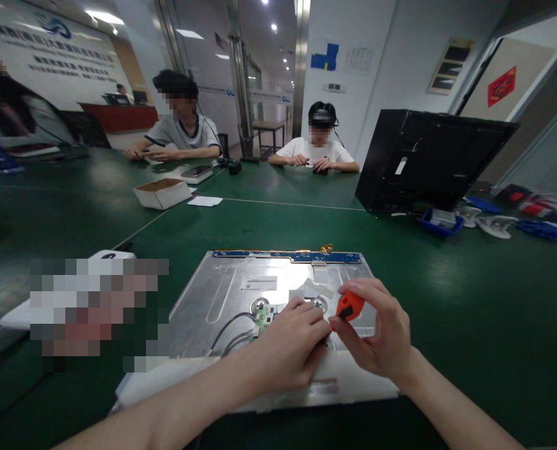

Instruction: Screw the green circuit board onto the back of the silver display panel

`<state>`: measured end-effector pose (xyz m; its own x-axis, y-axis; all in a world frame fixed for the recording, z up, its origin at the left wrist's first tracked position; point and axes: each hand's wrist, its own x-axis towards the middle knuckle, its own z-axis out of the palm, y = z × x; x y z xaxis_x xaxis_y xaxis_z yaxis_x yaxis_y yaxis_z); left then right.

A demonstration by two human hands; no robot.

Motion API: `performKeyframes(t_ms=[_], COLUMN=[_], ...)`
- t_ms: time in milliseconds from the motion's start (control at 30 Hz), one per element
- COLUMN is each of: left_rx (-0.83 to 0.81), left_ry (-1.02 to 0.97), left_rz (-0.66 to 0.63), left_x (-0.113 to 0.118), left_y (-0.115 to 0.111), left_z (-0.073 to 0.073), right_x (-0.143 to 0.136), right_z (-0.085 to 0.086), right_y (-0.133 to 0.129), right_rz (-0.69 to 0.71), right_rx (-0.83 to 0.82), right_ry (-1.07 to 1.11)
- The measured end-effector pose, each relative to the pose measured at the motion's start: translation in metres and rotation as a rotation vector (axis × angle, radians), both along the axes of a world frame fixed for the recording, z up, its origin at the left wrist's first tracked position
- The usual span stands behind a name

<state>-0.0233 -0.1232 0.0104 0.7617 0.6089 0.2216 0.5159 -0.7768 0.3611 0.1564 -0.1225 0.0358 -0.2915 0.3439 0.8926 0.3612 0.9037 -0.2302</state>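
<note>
A silvery metal panel (198, 306) lies flat on the green table, with a blue circuit strip (278, 256) along its far edge. On its middle sits a small green circuit board (265, 317) with dark cables at its left. My left hand (294, 340) rests over this board, fingers bent and drawn together; what they hold, if anything, is hidden. Just to the right, my right hand (384, 331) pinches an orange-handled tool (350, 306) between thumb and fingers. The tool's tip points toward my left fingertips and cannot be made out.
A black monitor casing (428, 162) stands at the back right, beside a blue tray (442, 222). An open box (162, 194) is at the back left. Two people (182, 134) (319, 150) sit across the table. A white object (20, 312) lies at the left, partly pixelated.
</note>
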Motion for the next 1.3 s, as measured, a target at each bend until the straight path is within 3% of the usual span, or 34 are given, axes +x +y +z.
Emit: performKeyframes(t_ms=[833,1133,1300], left_rx=[-0.001,-0.005,-0.017], left_ry=[0.029,0.03,0.037], left_rz=[0.001,0.007,0.007], left_x=[0.0006,0.0005,0.0005], left_y=[0.0001,-0.0009,-0.0007], left_z=[-0.0018,0.0,0.0004], right_x=[-0.0002,-0.001,-0.0007], right_z=[0.0024,0.0082,0.0079], right_y=[0.0002,-0.0036,-0.0042], right_rz=[0.036,-0.081,-0.076], right_rx=[-0.014,0.018,0.005], right_ry=[-0.011,-0.095,-0.103])
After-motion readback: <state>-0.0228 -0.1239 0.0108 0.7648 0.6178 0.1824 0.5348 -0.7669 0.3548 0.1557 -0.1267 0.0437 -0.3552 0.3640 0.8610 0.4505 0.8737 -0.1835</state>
